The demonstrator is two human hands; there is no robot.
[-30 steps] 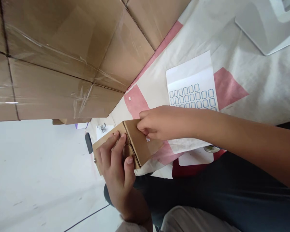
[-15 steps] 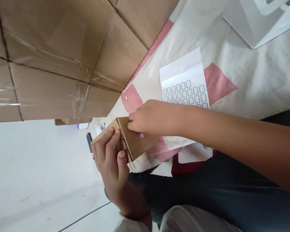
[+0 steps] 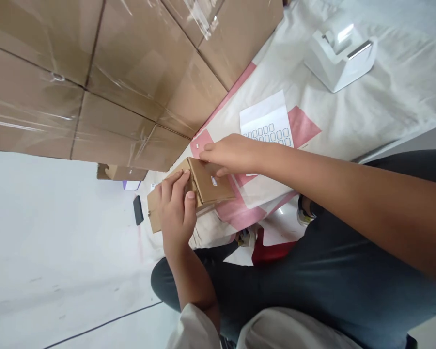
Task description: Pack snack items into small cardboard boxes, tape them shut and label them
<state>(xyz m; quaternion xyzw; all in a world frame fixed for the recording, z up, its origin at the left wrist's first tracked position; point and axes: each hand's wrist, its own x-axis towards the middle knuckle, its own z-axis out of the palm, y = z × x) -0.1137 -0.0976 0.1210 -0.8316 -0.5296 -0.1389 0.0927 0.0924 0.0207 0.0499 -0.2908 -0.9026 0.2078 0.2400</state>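
A small brown cardboard box (image 3: 207, 186) rests at the edge of a white and pink cloth (image 3: 312, 97). My left hand (image 3: 174, 208) wraps its near end, fingers closed on it. My right hand (image 3: 228, 154) lies on the box's far top edge, fingers stretched along it. A small white sticker (image 3: 214, 181) sits on the box's upper face. A sheet of blue-outlined stickers (image 3: 267, 123) lies on the cloth just behind my right hand.
Large taped cardboard cartons (image 3: 112, 72) fill the upper left. A white tape dispenser (image 3: 339, 55) stands on the cloth at the upper right. A dark phone (image 3: 138, 210) lies on the pale floor left of the box. My dark-trousered legs fill the lower right.
The view has pulled back and shifted, bringing the tape dispenser into sight. My right hand slid from the sticker up to the box's far edge, leaving the sticker uncovered. My left hand keeps its grip.
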